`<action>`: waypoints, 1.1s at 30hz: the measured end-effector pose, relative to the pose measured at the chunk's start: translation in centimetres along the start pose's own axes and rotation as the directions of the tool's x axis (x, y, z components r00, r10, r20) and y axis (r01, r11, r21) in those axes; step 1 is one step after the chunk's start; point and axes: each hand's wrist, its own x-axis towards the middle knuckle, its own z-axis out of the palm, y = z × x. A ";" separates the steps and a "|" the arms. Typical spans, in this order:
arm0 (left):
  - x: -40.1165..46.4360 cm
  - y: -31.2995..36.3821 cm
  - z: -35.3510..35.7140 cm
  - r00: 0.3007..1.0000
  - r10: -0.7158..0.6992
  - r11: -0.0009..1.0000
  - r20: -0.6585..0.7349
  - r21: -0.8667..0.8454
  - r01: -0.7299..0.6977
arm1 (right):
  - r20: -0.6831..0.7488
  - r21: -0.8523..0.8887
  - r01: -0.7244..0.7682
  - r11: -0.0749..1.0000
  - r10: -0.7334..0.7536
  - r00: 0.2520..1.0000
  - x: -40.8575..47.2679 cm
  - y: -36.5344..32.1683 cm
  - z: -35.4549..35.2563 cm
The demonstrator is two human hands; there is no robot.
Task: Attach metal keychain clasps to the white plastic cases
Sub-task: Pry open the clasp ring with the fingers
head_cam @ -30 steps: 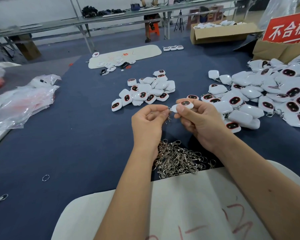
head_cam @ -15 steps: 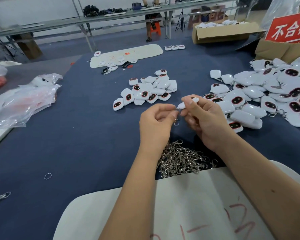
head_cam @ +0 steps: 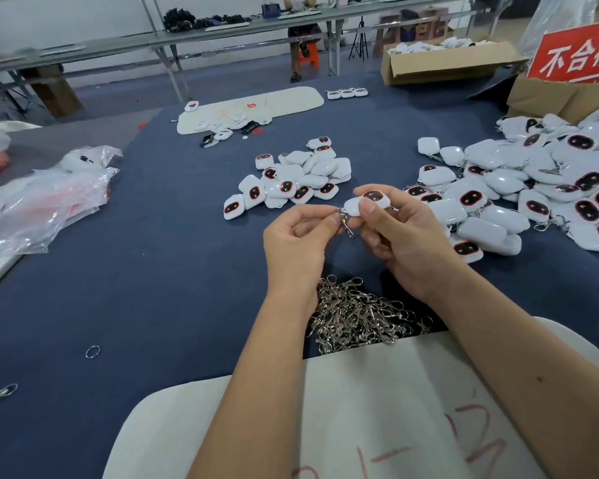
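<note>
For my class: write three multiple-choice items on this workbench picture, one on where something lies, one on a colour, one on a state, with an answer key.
1. Where does the pile of loose metal clasps lie?
A. under the wrists, near the person
B. inside the cardboard box
C. on the far shelf

2. What colour is the table cover?
A. green
B. dark blue
C. yellow

3. What is the right hand doing?
A. resting flat
B. pointing
C. holding a white case

Key: 1 A, the clasps sit just below both wrists. 2 B, the cloth is dark blue. 3 C, its fingers grip the case while the left hand pinches a clasp at its edge.
</note>
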 end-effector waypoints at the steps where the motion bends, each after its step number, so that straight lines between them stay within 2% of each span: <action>1: 0.0 0.0 0.0 0.999 0.042 0.999 -0.003 0.029 -0.042 | -0.001 0.000 -0.005 1.000 0.005 1.000 0.0 0.0 0.0; 4: 0.3 -0.1 -0.3 0.984 0.175 0.974 0.019 0.142 -0.176 | -0.005 -0.013 -0.012 1.000 0.012 1.000 0.0 0.0 -0.1; 6: 0.6 -0.2 -0.7 0.965 0.252 0.923 0.078 0.281 -0.264 | -0.002 -0.029 -0.010 1.000 0.010 1.000 0.0 0.0 -0.1; 10: 0.6 -0.4 -1.5 0.908 0.355 0.729 0.223 0.542 -0.418 | -0.018 -0.090 -0.026 0.996 0.024 1.000 -0.1 0.3 0.0; 13: 0.4 -0.3 -1.4 0.877 0.401 0.621 0.263 0.626 -0.472 | -0.046 -0.118 -0.024 0.993 0.019 0.999 -0.1 0.5 0.0; 14: 0.3 -0.3 -1.1 0.883 0.412 0.642 0.226 0.616 -0.457 | -0.044 -0.110 -0.018 0.994 0.013 0.999 0.0 0.4 0.1; 16: 0.1 -0.3 -0.2 0.930 0.362 0.794 0.063 0.501 -0.343 | -0.024 -0.061 -0.002 0.998 0.000 1.000 0.0 0.3 0.0; 18: 0.0 -0.3 0.6 0.986 0.159 0.946 -0.047 0.294 -0.138 | 0.001 0.018 0.003 1.000 -0.003 1.000 0.1 0.1 -0.1; 20: 0.0 -0.3 1.1 0.999 -0.045 0.994 0.000 0.100 0.045 | 0.021 0.072 0.001 0.997 -0.002 1.000 0.1 0.0 -0.3; 21: 0.0 -0.3 1.1 0.996 -0.087 0.995 0.029 0.042 0.086 | 0.026 0.085 0.000 0.996 -0.003 1.000 0.1 0.0 -0.3; 24: 0.0 -0.3 0.9 0.999 -0.045 0.999 -0.006 0.018 0.045 | 0.022 0.079 -0.002 0.997 0.000 1.000 0.2 0.1 -0.2; 27: 0.1 -0.4 0.9 0.995 0.088 0.977 -0.055 0.201 -0.076 | 0.011 0.060 -0.003 0.998 0.003 1.000 0.2 0.2 -0.1; 30: 0.1 -0.4 0.6 0.972 0.235 0.883 -0.019 0.421 -0.206 | -0.012 0.045 0.005 0.999 -0.004 1.000 0.2 0.2 0.0; 33: -0.1 -0.2 0.0 0.929 0.360 0.733 0.083 0.591 -0.337 | -0.017 -0.014 0.017 1.000 -0.017 1.000 0.1 0.2 0.0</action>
